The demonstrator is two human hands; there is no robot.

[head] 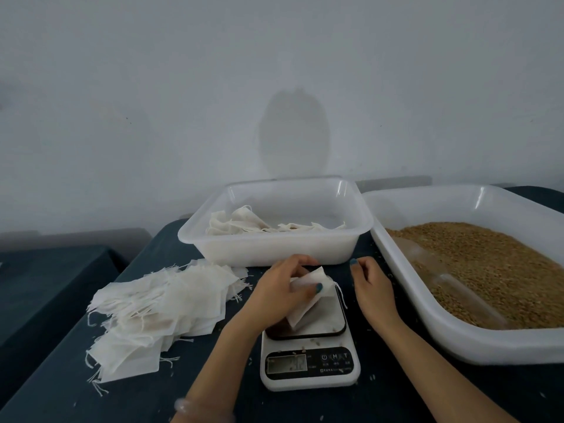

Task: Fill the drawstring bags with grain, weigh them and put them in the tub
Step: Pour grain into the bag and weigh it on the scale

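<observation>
Drawstring bag (pixel 305 312): judged soft, light, contents shifting; gripped by left hand (pixel 279 288) at kitchen scale (pixel 331 315); best taken at the neck. Right hand (pixel 370 285) loosely curled, empty

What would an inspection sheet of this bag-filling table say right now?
Surface: dark cloth covering the table.
Job's things: scale with one bag held on its platform; pile of empty bags to its left; tub behind it, several bags inside; tray of grain at right, with what looks like a clear scoop lying in it.
Clutter: stray grains on cloth and scale.
Hands: left hand grips the bag; right hand beside the scale, fingers curled, nothing seen in it.
Cables: nothing seen.
Surroundings: plain wall; second table at left.
</observation>
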